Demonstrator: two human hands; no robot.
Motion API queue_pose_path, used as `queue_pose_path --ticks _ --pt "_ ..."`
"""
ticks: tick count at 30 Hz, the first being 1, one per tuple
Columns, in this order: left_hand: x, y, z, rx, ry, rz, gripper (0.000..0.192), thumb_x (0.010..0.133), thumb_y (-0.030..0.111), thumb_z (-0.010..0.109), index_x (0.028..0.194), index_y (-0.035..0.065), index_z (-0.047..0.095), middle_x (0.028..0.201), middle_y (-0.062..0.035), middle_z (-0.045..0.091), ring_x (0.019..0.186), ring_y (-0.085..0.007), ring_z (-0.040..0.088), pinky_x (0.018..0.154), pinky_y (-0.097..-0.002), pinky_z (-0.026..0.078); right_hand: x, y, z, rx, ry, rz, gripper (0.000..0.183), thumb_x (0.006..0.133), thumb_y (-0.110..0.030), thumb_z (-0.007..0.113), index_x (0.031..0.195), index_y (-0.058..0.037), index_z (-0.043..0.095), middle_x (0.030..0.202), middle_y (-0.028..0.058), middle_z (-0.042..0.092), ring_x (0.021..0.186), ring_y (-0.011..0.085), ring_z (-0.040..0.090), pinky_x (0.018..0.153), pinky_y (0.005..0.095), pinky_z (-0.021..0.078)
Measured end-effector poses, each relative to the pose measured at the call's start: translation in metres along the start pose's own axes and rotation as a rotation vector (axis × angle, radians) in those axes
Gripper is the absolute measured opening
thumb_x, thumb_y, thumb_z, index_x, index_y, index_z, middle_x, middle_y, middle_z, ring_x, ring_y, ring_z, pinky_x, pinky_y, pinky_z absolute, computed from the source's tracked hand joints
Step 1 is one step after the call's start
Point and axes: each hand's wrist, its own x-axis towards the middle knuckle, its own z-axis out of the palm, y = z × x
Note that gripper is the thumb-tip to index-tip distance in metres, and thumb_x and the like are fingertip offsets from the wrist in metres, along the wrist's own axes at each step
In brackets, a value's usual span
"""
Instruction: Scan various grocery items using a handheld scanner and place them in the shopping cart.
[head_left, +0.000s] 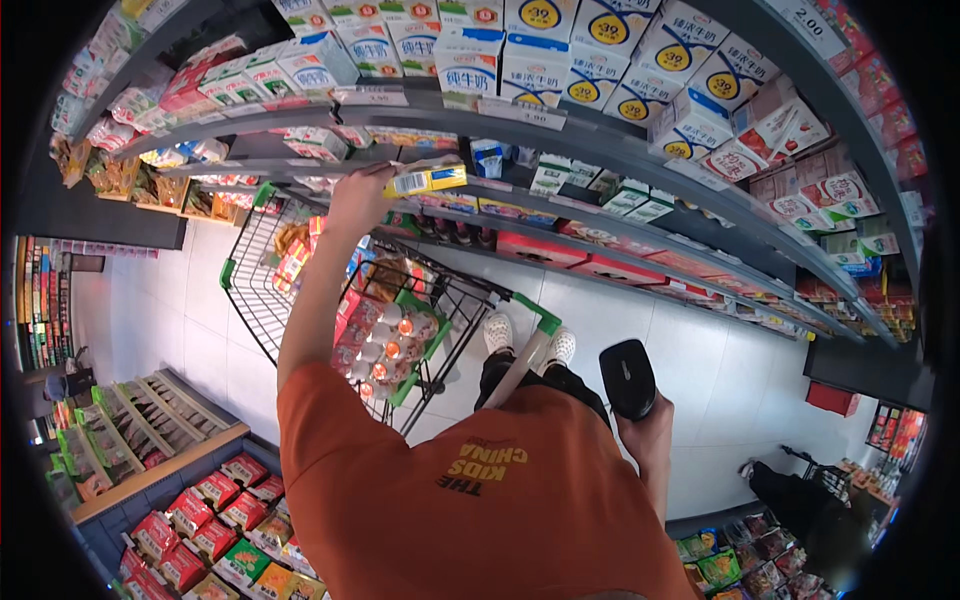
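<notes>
My left hand (361, 196) reaches out over the shopping cart to the middle shelves. Its fingers grip a small yellow box (448, 177) whose barcode side faces up. Down at my right side, my right hand (651, 429) is closed around a black handheld barcode scanner (628, 377). Below my left arm stands the wire shopping cart (246, 289) with green corners. Inside it lie a shrink-wrapped pack of bottles (384, 346) with orange caps and several bright snack packets (294, 264).
Dark shelving (450, 120) curves across the front, stocked with milk cartons (469, 71) and drink boxes (787, 135). A bin of red packets (214, 491) stands behind me at left. At right, a person in dark clothes (795, 499) is beside another packet display (739, 559).
</notes>
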Motion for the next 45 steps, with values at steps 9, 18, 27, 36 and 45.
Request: queue_pose_path --ticks 9,18,27,36,45 --pt "-0.108 0.135 0.014 -0.211 0.181 -0.033 0.057 0.07 0.001 0.075 0.125 -0.0012 0.062 0.127 -0.0174 0.066 0.118 -0.0336 0.064 0.099 -0.0412 0.053 0.039 -0.072 0.027 0.292 -0.424 -0.238 0.025 0.078 -0.006 0.076 0.099 0.0031 0.066 0.083 0.0158 0.072 0.074 0.0218 0.07 0.07 0.0334 0.0539" --pt "-0.135 0.162 0.029 -0.22 0.26 -0.046 0.054 0.071 0.004 0.077 0.122 -0.0029 0.062 0.125 -0.0209 0.067 0.12 -0.0363 0.063 0.107 -0.0452 0.047 0.035 -0.054 0.036 0.285 -0.366 -0.29 0.027 0.078 -0.009 0.077 0.1 0.0025 0.066 0.083 0.0176 0.072 0.078 0.0285 0.074 0.07 0.036 0.0555" --pt "-0.182 0.154 0.017 -0.272 0.025 -0.383 0.049 0.076 0.019 0.081 0.122 0.0078 0.068 0.108 -0.0176 0.072 0.093 -0.0347 0.071 0.08 -0.0422 0.058 0.034 -0.046 0.023 0.289 -0.457 -0.241 0.023 0.079 -0.006 0.075 0.099 0.0027 0.067 0.084 0.0143 0.074 0.079 0.0195 0.073 0.073 0.0334 0.0551" --pt "-0.293 0.057 0.034 -0.359 -0.027 -0.69 0.051 0.075 0.015 0.084 0.122 0.0058 0.068 0.096 -0.0164 0.074 0.085 -0.033 0.072 0.078 -0.0384 0.057 0.063 -0.003 0.074 0.309 -0.61 -0.36 0.029 0.08 -0.006 0.076 0.107 0.0016 0.068 0.088 0.0165 0.073 0.08 0.0263 0.073 0.074 0.0351 0.055" --pt "-0.301 0.124 0.07 -0.622 0.038 -0.754 0.036 0.094 0.032 0.07 0.109 -0.0004 0.071 0.095 -0.02 0.073 0.082 -0.0295 0.071 0.077 -0.0384 0.055 0.076 0.037 0.13 0.123 -0.601 -0.414 0.043 0.075 -0.015 0.076 0.114 -0.0005 0.067 0.093 0.0251 0.071 0.09 0.0421 0.07 0.078 0.0441 0.0572"
